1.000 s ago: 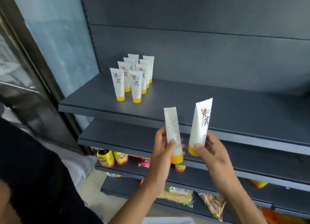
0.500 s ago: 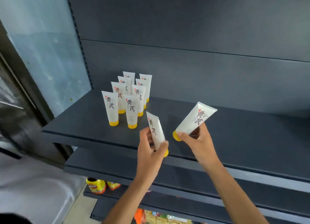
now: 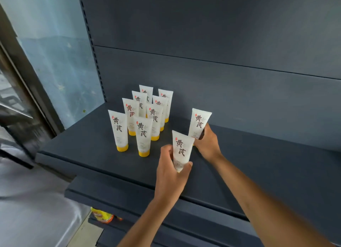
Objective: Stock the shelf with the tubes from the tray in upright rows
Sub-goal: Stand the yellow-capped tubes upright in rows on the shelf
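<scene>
White standing tubes (image 3: 143, 136) with yellow caps (eight, in two rows of four) sit cap-down toward the left end of the dark grey shelf (image 3: 258, 154). Just right of them the left hand (image 3: 169, 174) grips the front tube (image 3: 181, 148) upright near the front edge. Further right, the right hand (image 3: 207, 145) grips the rear tube (image 3: 199, 123), also upright.

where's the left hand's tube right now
Head view, centre: the left hand grips the tube roughly upright over the shelf, right of the standing tubes, near the right hand.
</scene>
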